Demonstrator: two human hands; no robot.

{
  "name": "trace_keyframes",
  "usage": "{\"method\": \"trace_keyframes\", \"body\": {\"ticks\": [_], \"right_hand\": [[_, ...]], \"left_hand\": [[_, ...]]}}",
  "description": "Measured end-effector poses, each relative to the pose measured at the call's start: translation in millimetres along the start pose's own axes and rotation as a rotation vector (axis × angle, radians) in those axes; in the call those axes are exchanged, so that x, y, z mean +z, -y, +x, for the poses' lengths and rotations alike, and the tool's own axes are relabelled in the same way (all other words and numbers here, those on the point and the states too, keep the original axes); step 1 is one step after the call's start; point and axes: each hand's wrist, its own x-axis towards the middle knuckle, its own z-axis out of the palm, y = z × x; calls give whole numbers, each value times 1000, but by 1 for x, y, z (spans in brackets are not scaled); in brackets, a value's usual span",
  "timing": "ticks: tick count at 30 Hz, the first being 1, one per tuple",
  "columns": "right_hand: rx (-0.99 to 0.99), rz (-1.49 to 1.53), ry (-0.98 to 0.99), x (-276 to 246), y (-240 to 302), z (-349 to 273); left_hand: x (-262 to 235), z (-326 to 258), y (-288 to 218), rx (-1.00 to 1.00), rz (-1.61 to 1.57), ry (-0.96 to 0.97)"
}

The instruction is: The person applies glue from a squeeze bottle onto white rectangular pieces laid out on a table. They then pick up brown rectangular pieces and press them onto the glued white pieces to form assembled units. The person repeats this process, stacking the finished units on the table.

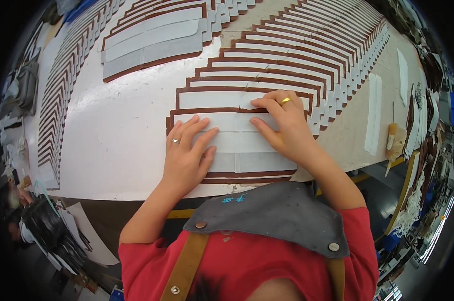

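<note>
White counter [116,125] gives room beside the left hand [187,150], near edge below. That hand and the right hand [285,123], fingers parted, touch the brown-edged panel [233,142] between; overlapping panels [287,60] crowd beyond, white strips [373,115] lie rightward.

A: Hands?
B: We log two: one left hand [186,156], one right hand [289,125].
A: Rings?
B: One silver ring [176,141], one gold ring [286,100].
A: Brown-edged panels [237,141] on the tabletop [119,138]?
B: Three rows; overlap beats our tally. Dozens, certainly.
A: Workwear?
B: One grey apron [269,215], two tan straps [188,266]; we see three metal studs [200,224].
A: Right side?
B: One yellow-handled tool [391,136]; white strips [372,115], at least two.
</note>
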Motion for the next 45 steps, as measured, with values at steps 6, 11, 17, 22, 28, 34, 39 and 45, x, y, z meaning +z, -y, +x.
{"method": "trace_keyframes", "body": {"ticks": [6, 11, 17, 22, 28, 34, 39, 45], "right_hand": [[-43, -2, 3, 14, -5, 3], [-78, 44, 5, 10, -2, 8], [-120, 167, 72, -15, 22, 40], [24, 226, 307, -15, 12, 92], [296, 660, 238, 21, -27, 152], [315, 573, -6, 60, -31, 201], [292, 320, -14, 66, -26, 203], [259, 314, 22, 64, -24, 201]], "left_hand": [[0, -1, 0, -6, 1, -6], [-3, -4, 10, -127, -186, -190], [-29, -1, 33, -444, -716, -285], [-64, 15, 63, -515, -819, -586], [-97, 51, 148, -473, -680, -738], [-100, 99, 224, -472, -234, -658], [-83, 111, 242, -498, -81, -625], [-82, 113, 239, -501, -50, -620]]}}
